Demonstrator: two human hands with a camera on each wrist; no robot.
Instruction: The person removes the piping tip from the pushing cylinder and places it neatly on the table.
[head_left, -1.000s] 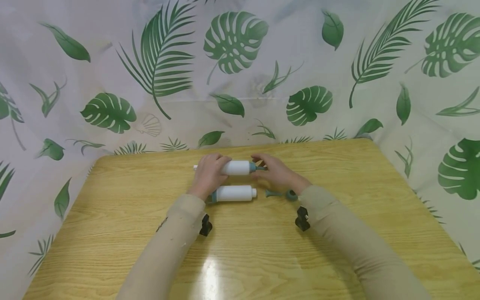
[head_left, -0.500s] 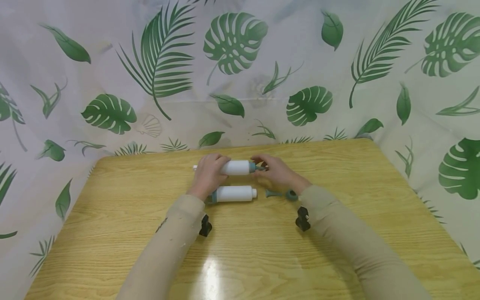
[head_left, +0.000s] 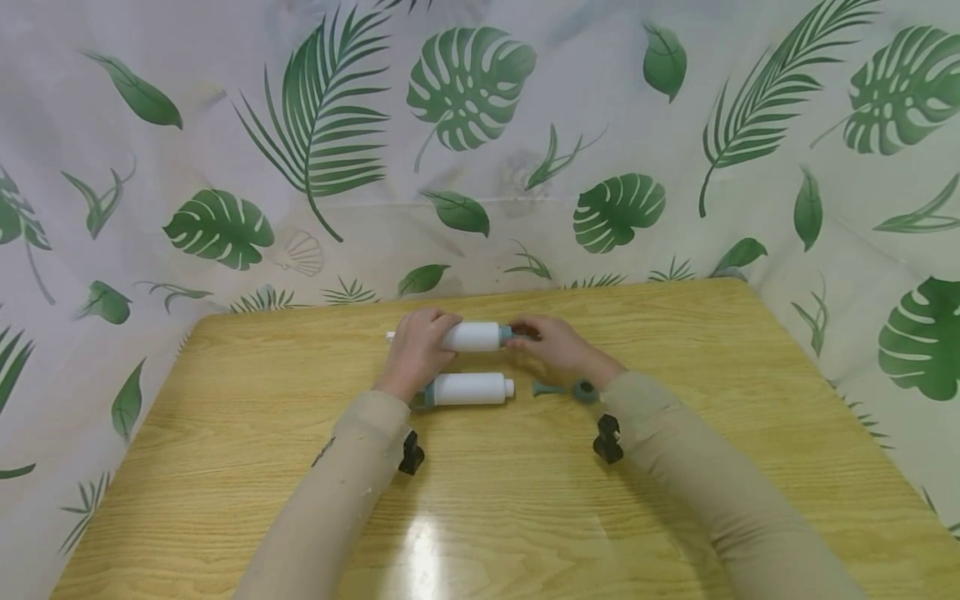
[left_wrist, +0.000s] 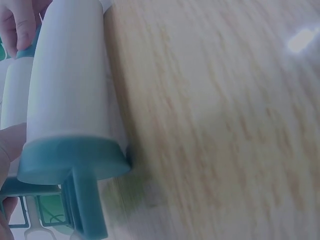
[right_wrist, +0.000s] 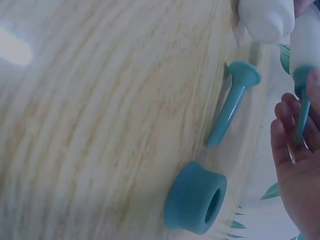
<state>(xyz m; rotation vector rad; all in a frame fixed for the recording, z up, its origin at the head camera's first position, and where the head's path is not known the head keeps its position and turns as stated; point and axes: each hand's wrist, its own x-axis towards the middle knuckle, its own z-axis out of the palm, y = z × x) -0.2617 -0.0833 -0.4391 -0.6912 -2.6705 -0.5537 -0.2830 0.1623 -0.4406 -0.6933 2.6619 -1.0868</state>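
My left hand grips the farther of two white tubes, which lies sideways with a white end poking out at left. At its right end a teal nozzle with a wide collar is fitted. My right hand has thumb and fingers about that collar, the narrow spout pointing into the palm. The nearer white tube lies on the table in front; in the left wrist view its teal end cap shows a projecting bracket, and its other end is a bare white neck.
To the right of the nearer tube lie a loose teal flared nozzle and a teal ring-shaped piece. All rest on a wood-grain table. Behind it hangs a leaf-print cloth.
My right hand's fingers have shifted round the teal nozzle and now cover more of its spout. The left hand and the tubes stay nearly where they were.
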